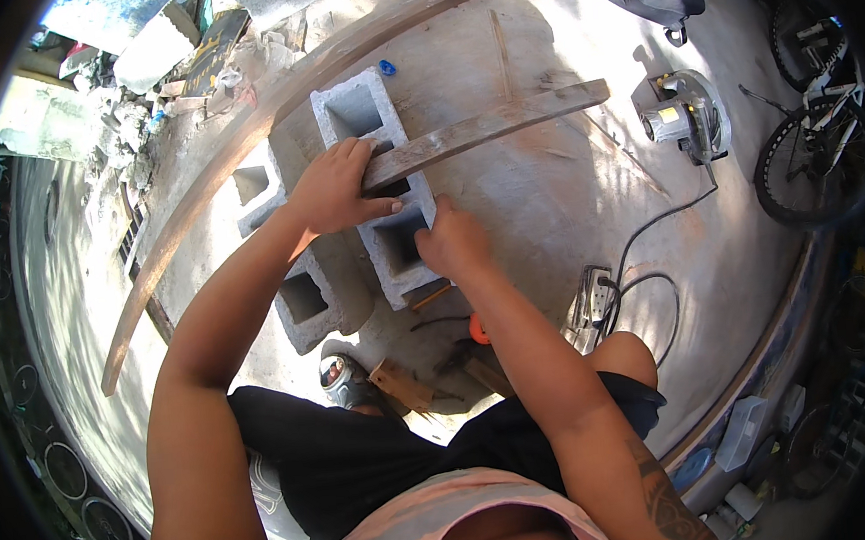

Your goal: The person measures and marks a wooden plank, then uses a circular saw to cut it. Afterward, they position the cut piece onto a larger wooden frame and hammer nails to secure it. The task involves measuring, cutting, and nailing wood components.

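My left hand (335, 189) is closed round the near-left end of a short wooden plank (503, 125), its thumb pointing right. The plank lies across a grey concrete hollow block (415, 277) and sticks out far to the right. Against that block's right edge, my right hand (458, 241) is closed, with the thumb by the lower hollow; some of its fingers are hidden. A second hollow block (318, 318) stands just to the left, partly covered by my left forearm.
A long wooden beam (243, 148) runs behind the blocks. To the right sit a circular saw (683, 119), its cord, a power strip (591, 299) and a bicycle (810, 148). Rubble (132, 130) is heaped at far left. Wood offcuts (400, 385) and an orange round item (478, 329) lie near my feet.
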A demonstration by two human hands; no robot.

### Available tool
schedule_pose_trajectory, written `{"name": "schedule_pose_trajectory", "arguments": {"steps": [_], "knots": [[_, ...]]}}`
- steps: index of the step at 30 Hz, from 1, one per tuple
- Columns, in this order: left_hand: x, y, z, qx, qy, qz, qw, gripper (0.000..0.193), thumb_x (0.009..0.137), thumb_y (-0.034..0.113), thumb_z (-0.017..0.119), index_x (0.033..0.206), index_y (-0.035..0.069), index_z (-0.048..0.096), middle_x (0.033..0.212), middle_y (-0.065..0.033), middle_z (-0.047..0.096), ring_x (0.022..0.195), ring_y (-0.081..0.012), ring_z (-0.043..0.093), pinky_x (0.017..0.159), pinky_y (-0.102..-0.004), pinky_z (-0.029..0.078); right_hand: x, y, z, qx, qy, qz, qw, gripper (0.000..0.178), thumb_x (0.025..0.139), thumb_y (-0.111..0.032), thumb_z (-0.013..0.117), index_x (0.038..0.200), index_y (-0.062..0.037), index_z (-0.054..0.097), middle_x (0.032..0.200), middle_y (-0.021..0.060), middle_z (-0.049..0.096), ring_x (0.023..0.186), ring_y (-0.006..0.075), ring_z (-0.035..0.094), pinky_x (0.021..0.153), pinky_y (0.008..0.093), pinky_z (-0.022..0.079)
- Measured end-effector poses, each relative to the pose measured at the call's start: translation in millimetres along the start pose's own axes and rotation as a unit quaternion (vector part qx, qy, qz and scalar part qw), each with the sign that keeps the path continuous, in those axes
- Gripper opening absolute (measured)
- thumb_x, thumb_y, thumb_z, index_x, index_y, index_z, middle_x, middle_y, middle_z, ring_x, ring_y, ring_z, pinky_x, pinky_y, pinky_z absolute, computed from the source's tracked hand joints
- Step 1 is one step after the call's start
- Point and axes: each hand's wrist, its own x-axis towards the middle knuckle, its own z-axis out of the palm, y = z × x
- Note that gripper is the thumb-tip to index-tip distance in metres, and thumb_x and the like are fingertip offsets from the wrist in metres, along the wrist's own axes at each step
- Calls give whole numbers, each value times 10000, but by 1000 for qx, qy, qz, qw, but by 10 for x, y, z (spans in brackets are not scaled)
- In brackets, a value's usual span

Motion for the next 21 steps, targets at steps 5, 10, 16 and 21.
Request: {"name": "schedule_pose_trajectory", "arguments": {"steps": [5, 10, 16, 21], "knots": [[81, 22, 205, 5, 47, 13, 999, 479, 860, 348, 808, 1110, 10, 578, 1082, -196, 615, 1071, -424, 618, 901, -485, 514, 29, 87, 58, 12, 0, -35, 999, 552, 920, -260, 624, 1358, 44, 486, 1202, 299, 693, 1056, 467, 703, 911, 544, 561], [160, 53, 179, -4, 23, 3, 1000, 437, 893, 361, 773, 1099, 20, 594, 1047, -199, 623, 1043, -410, 624, 908, -472, 518, 35, 59, 144, 39, 7, -30, 999, 522, 926, -271, 625, 1327, 33, 489, 1191, 290, 692, 1043, 471, 702, 907, 550, 561], [360, 187, 159, -96, 7, -46, 994, 417, 989, 421, 638, 1069, 15, 590, 1012, -197, 616, 1005, -431, 620, 881, -464, 502, 152, 504, 30, 172, -52, -86, 980, 619, 949, -440, 677, 1326, 34, 551, 1154, 230, 709, 987, 359, 730, 805, 464, 596], [161, -213, 399, -110, 77, -57, 989, 318, 1091, 249, 453, 931, -7, 551, 884, -209, 551, 843, -419, 572, 786, -458, 465, 453, 1762, -1191, 435, -187, 1, 881, 635, 945, -533, 723, 1236, 29, 658, 1138, 132, 730, 961, 241, 722, 764, 370, 593]]}}
